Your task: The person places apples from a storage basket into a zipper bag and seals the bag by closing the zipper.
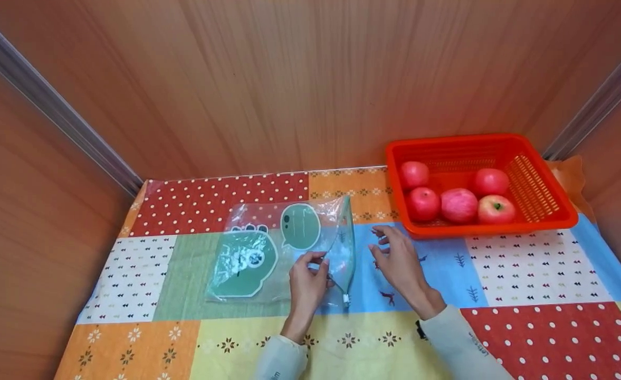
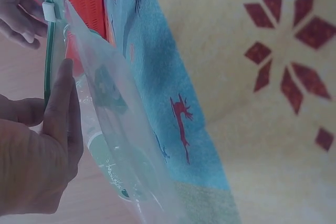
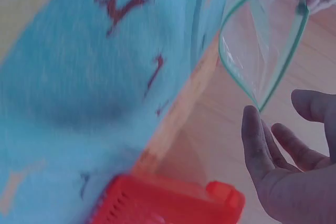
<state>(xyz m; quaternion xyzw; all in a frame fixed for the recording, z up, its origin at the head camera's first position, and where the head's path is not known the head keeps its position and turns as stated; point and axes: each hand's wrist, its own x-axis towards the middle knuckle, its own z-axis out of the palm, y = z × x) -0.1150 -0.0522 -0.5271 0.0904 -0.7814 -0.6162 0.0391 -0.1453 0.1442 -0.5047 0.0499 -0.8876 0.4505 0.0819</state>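
A clear zip bag (image 1: 299,274) with a green dinosaur print lies on the patchwork cloth, its green-edged mouth turned to the right and spread apart. My left hand (image 1: 308,279) pinches one edge of that mouth between thumb and fingers, as the left wrist view also shows at the green strip (image 2: 50,61). A white slider (image 1: 346,298) sits at the mouth's near end. To the right of the bag, my right hand (image 1: 401,261) hovers with fingers loosely bent and nothing in them. Several red apples (image 1: 459,206) lie in the red basket (image 1: 547,224) beyond it.
Wooden panels (image 1: 268,89) stand behind and at both sides of the table. The basket takes up the back right, close to the rear panel. A patchwork cloth (image 1: 405,338) covers the tabletop. An orange cloth edge (image 1: 571,177) bunches up beside the basket.
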